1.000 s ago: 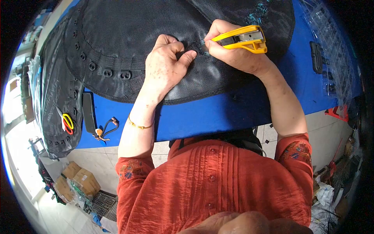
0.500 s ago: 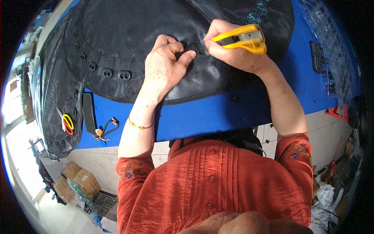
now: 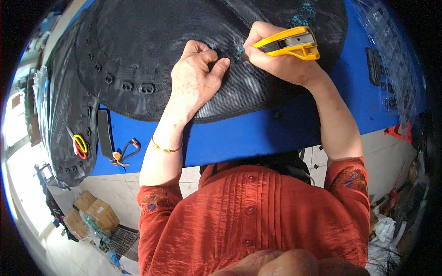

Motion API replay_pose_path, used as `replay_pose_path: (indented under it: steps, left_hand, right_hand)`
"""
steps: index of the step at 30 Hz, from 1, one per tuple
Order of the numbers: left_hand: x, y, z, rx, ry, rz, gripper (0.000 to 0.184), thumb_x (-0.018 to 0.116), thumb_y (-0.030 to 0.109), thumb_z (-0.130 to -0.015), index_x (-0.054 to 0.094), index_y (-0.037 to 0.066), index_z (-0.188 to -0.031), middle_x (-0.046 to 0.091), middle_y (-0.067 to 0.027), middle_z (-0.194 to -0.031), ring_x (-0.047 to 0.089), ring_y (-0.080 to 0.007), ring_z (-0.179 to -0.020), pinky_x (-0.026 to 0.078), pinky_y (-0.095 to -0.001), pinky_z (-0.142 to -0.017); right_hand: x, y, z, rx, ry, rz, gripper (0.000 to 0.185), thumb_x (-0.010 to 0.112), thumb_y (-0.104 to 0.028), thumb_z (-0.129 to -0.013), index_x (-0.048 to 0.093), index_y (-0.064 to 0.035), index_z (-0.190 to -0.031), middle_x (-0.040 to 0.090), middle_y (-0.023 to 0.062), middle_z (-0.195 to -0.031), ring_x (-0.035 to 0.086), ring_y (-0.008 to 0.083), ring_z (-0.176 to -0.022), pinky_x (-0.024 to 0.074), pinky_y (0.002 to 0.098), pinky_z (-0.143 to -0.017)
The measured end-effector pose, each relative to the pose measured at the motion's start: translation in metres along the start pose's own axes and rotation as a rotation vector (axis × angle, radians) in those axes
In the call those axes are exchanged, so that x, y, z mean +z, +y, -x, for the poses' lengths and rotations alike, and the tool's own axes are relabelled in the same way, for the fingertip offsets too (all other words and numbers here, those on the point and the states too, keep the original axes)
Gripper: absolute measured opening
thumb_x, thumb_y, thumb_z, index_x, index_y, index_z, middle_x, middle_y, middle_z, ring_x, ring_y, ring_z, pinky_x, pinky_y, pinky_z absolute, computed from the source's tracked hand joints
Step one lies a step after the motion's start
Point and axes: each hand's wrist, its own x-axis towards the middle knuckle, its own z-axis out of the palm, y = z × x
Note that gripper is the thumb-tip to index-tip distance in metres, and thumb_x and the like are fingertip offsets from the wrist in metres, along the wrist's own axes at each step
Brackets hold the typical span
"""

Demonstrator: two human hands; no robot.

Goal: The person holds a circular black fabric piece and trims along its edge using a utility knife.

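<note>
A large black mesh piece (image 3: 152,41) with a curved, stitched edge and a row of black plastic eyelets (image 3: 127,86) lies under both hands. My left hand (image 3: 198,69) rests on it, fingers curled against the mesh and thumb pointing right; what the fingertips grip is partly hidden. To its right, my right hand (image 3: 281,57) is closed around a yellow utility knife (image 3: 294,43), held like a pen with its tip down near the mesh. Turquoise thread bits (image 3: 240,54) show between the hands, and a bigger turquoise patch (image 3: 301,19) lies farther up the mesh.
On the blue table (image 3: 230,140) at left are another black piece (image 3: 69,138), scissors (image 3: 80,146) with yellow and red handles, a dark flat phone-like object (image 3: 105,133) and a dark cord loop (image 3: 131,149). Clear plastic packaging (image 3: 391,60) lies at right. Cardboard boxes (image 3: 99,214) stand on the floor.
My right hand and the knife have shifted slightly right, away from my left thumb. More turquoise bits now show between the hands. My left hand has stayed nearly still.
</note>
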Motion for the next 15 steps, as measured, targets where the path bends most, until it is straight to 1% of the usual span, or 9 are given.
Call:
replay_pose_path:
  steps: [1,2,4,8,10,14,15]
  left_hand:
    - [-0.0001,-0.0002,0.0000,0.007,-0.002,-0.001,0.021,0.079,0.021,-0.083,0.073,0.001,-0.083,0.064,-0.0111,-0.095,0.067,-0.0275,-0.078,0.055,-0.0369,-0.071]
    - [-0.0003,-0.0001,0.0001,0.006,-0.001,-0.001,0.021,0.079,0.021,-0.083,0.073,0.001,-0.083,0.064,-0.0111,-0.095,0.067,-0.0275,-0.078,0.055,-0.0369,-0.071]
    - [-0.0004,0.0002,-0.0001,0.009,-0.005,0.012,0.020,0.078,0.021,-0.083,0.073,0.001,-0.083,0.064,-0.0110,-0.094,0.067,-0.0272,-0.078,0.055,-0.0366,-0.071]
    - [-0.0001,-0.0014,0.0000,0.029,0.001,0.014,0.020,0.078,0.020,-0.083,0.072,0.001,-0.082,0.064,-0.0112,-0.094,0.067,-0.0270,-0.077,0.055,-0.0368,-0.070]
    - [0.0000,-0.0015,-0.0003,0.019,-0.003,0.016,0.020,0.079,0.020,-0.082,0.072,0.001,-0.082,0.064,-0.0114,-0.093,0.067,-0.0272,-0.078,0.055,-0.0370,-0.070]
    - [0.0002,-0.0021,-0.0005,0.026,-0.001,0.010,0.020,0.079,0.020,-0.082,0.073,0.001,-0.082,0.064,-0.0114,-0.093,0.067,-0.0275,-0.077,0.055,-0.0372,-0.069]
    - [0.0003,-0.0023,-0.0006,0.030,-0.001,0.008,0.020,0.079,0.020,-0.082,0.073,0.002,-0.082,0.064,-0.0114,-0.093,0.067,-0.0276,-0.077,0.055,-0.0372,-0.069]
  right_hand:
    - [-0.0005,0.0010,-0.0012,-0.059,0.004,0.048,0.013,0.069,-0.010,-0.085,0.057,-0.0070,-0.089,0.057,0.0066,-0.089,0.063,0.0239,-0.080,0.0519,0.0353,-0.072]
    - [-0.0011,-0.0005,-0.0022,-0.060,0.004,0.047,0.013,0.069,-0.010,-0.085,0.057,-0.0070,-0.089,0.057,0.0066,-0.089,0.063,0.0239,-0.080,0.0519,0.0353,-0.072]
    - [-0.0020,-0.0046,-0.0041,-0.004,0.028,-0.025,0.010,0.068,-0.006,-0.090,0.059,-0.0071,-0.093,0.062,0.0041,-0.085,0.064,0.0172,-0.077,0.0511,0.0270,-0.070]
    - [0.0049,-0.0051,-0.0031,-0.034,0.063,-0.027,0.011,0.069,-0.007,-0.090,0.059,-0.0070,-0.095,0.062,0.0041,-0.086,0.065,0.0176,-0.077,0.0517,0.0269,-0.071]
    - [0.0068,-0.0056,-0.0022,0.003,0.060,-0.044,0.011,0.069,-0.007,-0.089,0.059,-0.0069,-0.094,0.062,0.0042,-0.085,0.066,0.0182,-0.078,0.0521,0.0275,-0.071]
    - [0.0060,-0.0060,-0.0020,0.002,0.042,-0.030,0.011,0.069,-0.007,-0.089,0.059,-0.0067,-0.094,0.062,0.0048,-0.085,0.066,0.0189,-0.078,0.0526,0.0281,-0.071]
    - [0.0051,-0.0071,-0.0020,0.056,0.022,-0.075,0.012,0.068,-0.009,-0.088,0.057,-0.0056,-0.093,0.060,0.0062,-0.087,0.065,0.0216,-0.080,0.0527,0.0308,-0.073]
